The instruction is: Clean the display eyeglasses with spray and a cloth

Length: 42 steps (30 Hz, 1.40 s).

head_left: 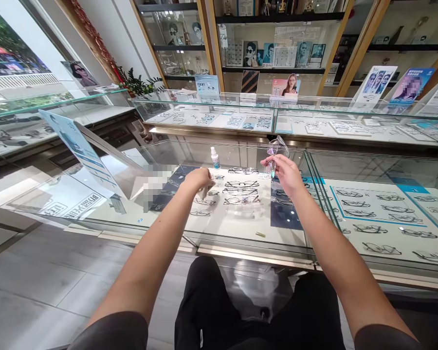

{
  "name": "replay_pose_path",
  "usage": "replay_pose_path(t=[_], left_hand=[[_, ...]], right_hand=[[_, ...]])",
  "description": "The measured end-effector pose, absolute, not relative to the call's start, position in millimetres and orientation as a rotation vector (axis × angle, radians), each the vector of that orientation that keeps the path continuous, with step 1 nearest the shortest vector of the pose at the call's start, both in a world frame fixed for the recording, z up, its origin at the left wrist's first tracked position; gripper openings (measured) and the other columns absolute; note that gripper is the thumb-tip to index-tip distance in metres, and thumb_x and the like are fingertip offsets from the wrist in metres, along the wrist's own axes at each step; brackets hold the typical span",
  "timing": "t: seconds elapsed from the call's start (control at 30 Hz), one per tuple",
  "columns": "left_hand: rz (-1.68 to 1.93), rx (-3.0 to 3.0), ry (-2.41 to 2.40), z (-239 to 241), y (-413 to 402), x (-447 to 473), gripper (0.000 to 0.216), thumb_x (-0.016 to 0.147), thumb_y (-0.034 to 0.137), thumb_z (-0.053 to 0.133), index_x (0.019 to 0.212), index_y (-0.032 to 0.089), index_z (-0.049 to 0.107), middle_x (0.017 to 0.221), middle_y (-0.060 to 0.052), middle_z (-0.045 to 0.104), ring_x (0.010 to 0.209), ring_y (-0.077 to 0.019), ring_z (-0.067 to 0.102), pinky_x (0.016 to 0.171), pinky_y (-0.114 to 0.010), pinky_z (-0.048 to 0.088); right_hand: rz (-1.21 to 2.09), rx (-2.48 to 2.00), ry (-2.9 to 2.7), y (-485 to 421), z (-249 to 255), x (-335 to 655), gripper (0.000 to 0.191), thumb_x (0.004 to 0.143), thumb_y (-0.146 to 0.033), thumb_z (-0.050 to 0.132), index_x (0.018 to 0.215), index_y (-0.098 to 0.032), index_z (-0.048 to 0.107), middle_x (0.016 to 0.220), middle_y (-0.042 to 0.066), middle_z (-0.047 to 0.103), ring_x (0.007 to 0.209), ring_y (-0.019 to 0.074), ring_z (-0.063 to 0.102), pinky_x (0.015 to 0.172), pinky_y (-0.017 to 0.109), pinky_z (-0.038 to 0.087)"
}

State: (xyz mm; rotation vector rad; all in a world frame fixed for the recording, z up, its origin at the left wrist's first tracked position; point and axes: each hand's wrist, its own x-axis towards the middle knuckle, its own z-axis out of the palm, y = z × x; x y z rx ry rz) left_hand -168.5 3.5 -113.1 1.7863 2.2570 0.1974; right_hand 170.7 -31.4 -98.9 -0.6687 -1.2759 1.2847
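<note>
My right hand [287, 174] is raised over the glass display counter, its fingers pinched on a thin-framed pair of eyeglasses [277, 146]. The clear lenses tilt upward and show bluish-purple glints. To the left, my left hand [199, 179] is closed around a small beige cloth [205, 190] that hangs below the fingers. Its fingertips are mostly hidden behind the hand. Between the two hands, a white spray bottle [215, 158] with a blue label stands upright on the counter. Several eyeglasses [241, 191] lie in a column beneath it.
The glass counter [233, 238] spans the front, with more framed eyeglasses [392, 210] at right. A leaning sign board [81, 153] stands at left. Behind are another glass showcase [209, 119] and shelves with pictures. A small gold-coloured piece [260, 234] lies near the front edge.
</note>
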Motion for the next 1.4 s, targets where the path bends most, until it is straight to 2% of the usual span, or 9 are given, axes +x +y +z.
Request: replay_pose_path(t=[0.13, 0.27, 0.4, 0.6, 0.77, 0.97, 1.17, 1.3, 1.4], left_hand=[[0.212, 1.766, 2.257, -119.3, 7.3, -179.5, 0.023, 0.066, 0.035, 0.089, 0.071, 0.024, 0.071, 0.086, -0.016, 0.08, 0.097, -0.0376, 0.077, 0.085, -0.044, 0.056], [0.167, 1.762, 2.259, -120.1, 13.0, -184.2, 0.021, 0.058, 0.029, 0.09, 0.069, 0.024, 0.072, 0.077, -0.013, 0.078, 0.091, -0.0363, 0.076, 0.084, -0.043, 0.057], [0.159, 1.797, 2.28, -120.9, 14.9, -179.8, 0.022, 0.054, 0.026, 0.09, 0.065, 0.023, 0.071, 0.077, -0.015, 0.077, 0.095, -0.0408, 0.076, 0.085, -0.047, 0.057], [0.34, 1.862, 2.279, -125.9, 4.7, -180.0, 0.023, 0.061, 0.029, 0.086, 0.067, 0.023, 0.065, 0.091, -0.019, 0.079, 0.111, -0.0431, 0.073, 0.095, -0.047, 0.055], [0.599, 1.705, 2.276, -123.6, -1.6, -200.2, 0.017, 0.078, 0.038, 0.069, 0.08, 0.024, 0.06, 0.096, -0.02, 0.077, 0.113, -0.0414, 0.072, 0.095, -0.048, 0.054], [0.687, 1.346, 2.088, -110.1, -19.0, -229.6, 0.027, 0.072, 0.046, 0.075, 0.076, 0.023, 0.062, 0.071, -0.009, 0.07, 0.073, -0.0275, 0.071, 0.066, -0.035, 0.055], [0.706, 1.222, 1.915, -105.4, -38.6, -234.7, 0.05, 0.067, 0.067, 0.085, 0.074, 0.021, 0.065, 0.071, -0.007, 0.071, 0.066, -0.0216, 0.067, 0.061, -0.031, 0.054], [0.749, 1.205, 1.939, -106.8, -44.2, -228.7, 0.047, 0.059, 0.055, 0.095, 0.073, 0.021, 0.067, 0.065, -0.005, 0.068, 0.059, -0.0193, 0.062, 0.054, -0.028, 0.044], [0.824, 1.208, 1.945, -99.9, -48.3, -223.7, 0.041, 0.067, 0.053, 0.091, 0.071, 0.021, 0.065, 0.061, -0.004, 0.065, 0.055, -0.0183, 0.059, 0.054, -0.029, 0.042]], right_hand=[[1.278, -0.687, -1.286, -32.2, -98.0, 170.0, 0.026, 0.092, -0.055, 0.076, 0.093, -0.03, 0.08, 0.103, 0.002, 0.085, 0.11, 0.0256, 0.076, 0.103, 0.043, 0.056], [1.281, -0.684, -1.272, -31.4, -98.4, 169.9, 0.027, 0.091, -0.056, 0.077, 0.093, -0.029, 0.079, 0.104, 0.003, 0.085, 0.11, 0.0254, 0.076, 0.1, 0.041, 0.056], [1.281, -0.683, -1.275, -31.4, -98.7, 169.7, 0.027, 0.09, -0.056, 0.077, 0.092, -0.029, 0.08, 0.103, 0.003, 0.086, 0.109, 0.0254, 0.076, 0.1, 0.041, 0.056], [1.286, -0.675, -1.279, -31.5, -99.3, 168.8, 0.029, 0.09, -0.058, 0.076, 0.093, -0.029, 0.08, 0.103, 0.002, 0.085, 0.109, 0.0251, 0.076, 0.1, 0.041, 0.056], [1.299, -0.664, -1.267, -33.3, -97.3, 168.9, 0.029, 0.09, -0.057, 0.077, 0.092, -0.028, 0.08, 0.102, 0.002, 0.085, 0.106, 0.0245, 0.076, 0.099, 0.04, 0.056], [1.293, -0.659, -1.273, -33.4, -96.4, 170.3, 0.03, 0.091, -0.058, 0.076, 0.093, -0.029, 0.08, 0.103, 0.003, 0.085, 0.111, 0.0252, 0.076, 0.102, 0.04, 0.056], [1.301, -0.64, -1.278, -35.0, -95.8, 169.0, 0.029, 0.09, -0.057, 0.077, 0.092, -0.029, 0.081, 0.104, 0.004, 0.086, 0.11, 0.0249, 0.076, 0.1, 0.039, 0.057], [1.309, -0.637, -1.275, -35.8, -95.5, 168.5, 0.028, 0.09, -0.056, 0.078, 0.092, -0.028, 0.081, 0.103, 0.004, 0.086, 0.109, 0.025, 0.076, 0.099, 0.039, 0.057], [1.305, -0.641, -1.266, -34.6, -96.4, 168.9, 0.028, 0.09, -0.056, 0.078, 0.092, -0.028, 0.081, 0.102, 0.003, 0.085, 0.109, 0.025, 0.076, 0.099, 0.039, 0.057]])
